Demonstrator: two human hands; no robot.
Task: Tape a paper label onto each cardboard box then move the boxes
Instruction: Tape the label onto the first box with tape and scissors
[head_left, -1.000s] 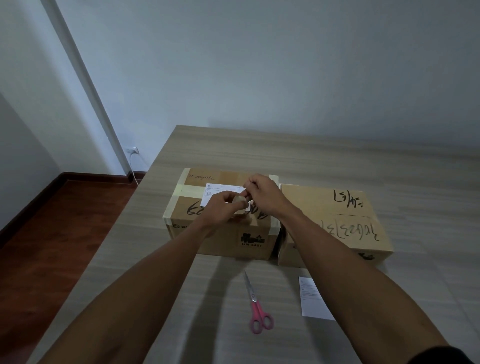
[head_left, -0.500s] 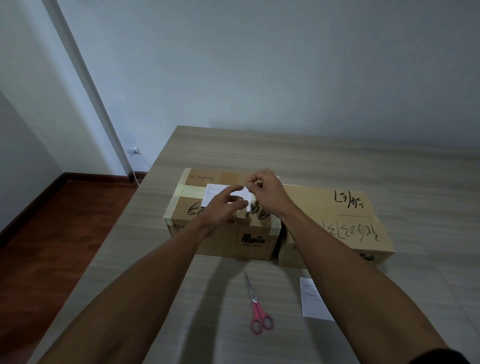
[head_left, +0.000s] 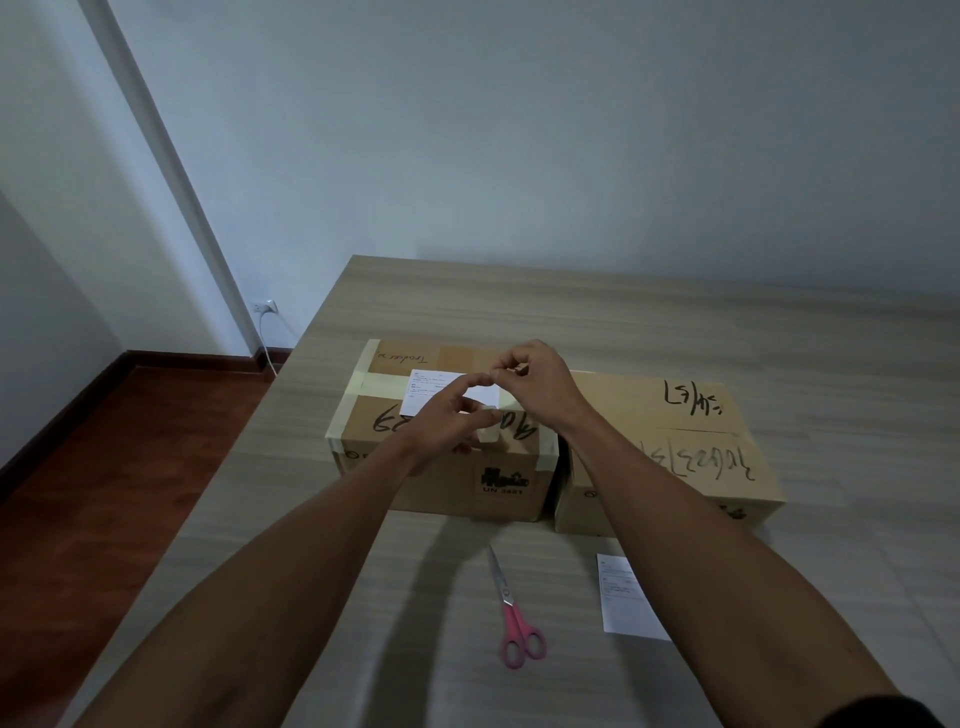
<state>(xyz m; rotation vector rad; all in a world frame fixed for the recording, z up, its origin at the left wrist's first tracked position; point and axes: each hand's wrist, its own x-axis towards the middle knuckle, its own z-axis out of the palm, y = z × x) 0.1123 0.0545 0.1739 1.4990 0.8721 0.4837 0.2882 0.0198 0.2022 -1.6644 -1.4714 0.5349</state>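
On the desk (head_left: 649, 322), left of centre in the frame, the taped cardboard box (head_left: 374, 441) is carrying a white paper label (head_left: 431, 387) flat on its top. The left hand (head_left: 447, 421) is hovering over the label's lower right, fingers curled round what looks like a pale roll of tape (head_left: 488, 428); the roll is mostly hidden, so this is a judgement. Just right of it, the right hand (head_left: 535, 382) is pinching something thin at the label's upper right corner, probably the tape's free end, though the strip itself is too fine to make out.

The likely risks: the thin paper is lying loose and could be sliding or skewing as tape is being pulled across it, and the strip could be folding onto itself or wrinkling.

The box is matte brown with beige tape bands and black marker scrawl. To the right, touching it, the second cardboard box (head_left: 675, 415) is waiting unlabelled. Lower centre, pink-handled scissors (head_left: 511, 613) are lying closed; to their right, a second paper label (head_left: 623, 597) is lying flat.
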